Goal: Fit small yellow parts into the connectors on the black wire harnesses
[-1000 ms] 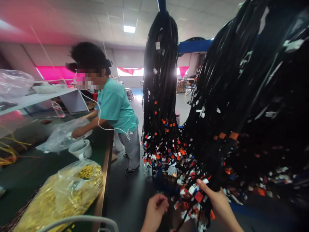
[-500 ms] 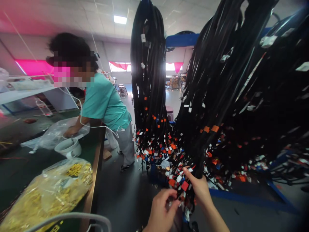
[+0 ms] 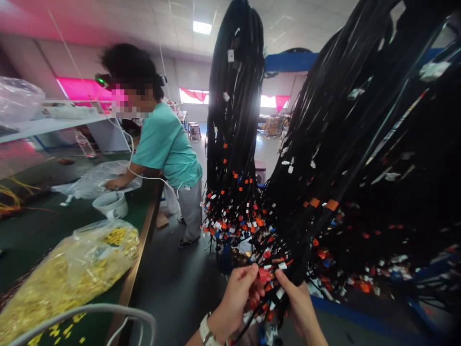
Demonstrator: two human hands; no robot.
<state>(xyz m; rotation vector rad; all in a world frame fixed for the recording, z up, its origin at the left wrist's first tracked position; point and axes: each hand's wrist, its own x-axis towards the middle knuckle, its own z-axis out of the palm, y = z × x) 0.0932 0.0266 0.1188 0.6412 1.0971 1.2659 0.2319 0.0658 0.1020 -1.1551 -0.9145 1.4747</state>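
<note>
Thick bundles of black cables (image 3: 324, 144) hang from above, their lower ends tipped with small red, white and blue connectors. My left hand (image 3: 236, 298) is closed, pinching a red connector (image 3: 264, 275) at the bottom of the nearest bundle. My right hand (image 3: 297, 300) is closed around the same cluster of cable ends from the right side. A second hanging bundle (image 3: 234, 134) is further back, left of centre.
A green workbench (image 3: 46, 230) runs along the left, with a plastic bag of yellow parts (image 3: 68, 274) and a white bowl (image 3: 111, 204). A co-worker in a teal shirt (image 3: 167, 149) leans over the bench. Blue rack rail (image 3: 360, 317) low on the right; grey floor between.
My left hand rose from low beside the bundle and closed on a red connector. My right hand stayed on the cable ends while the view shifted slightly.
</note>
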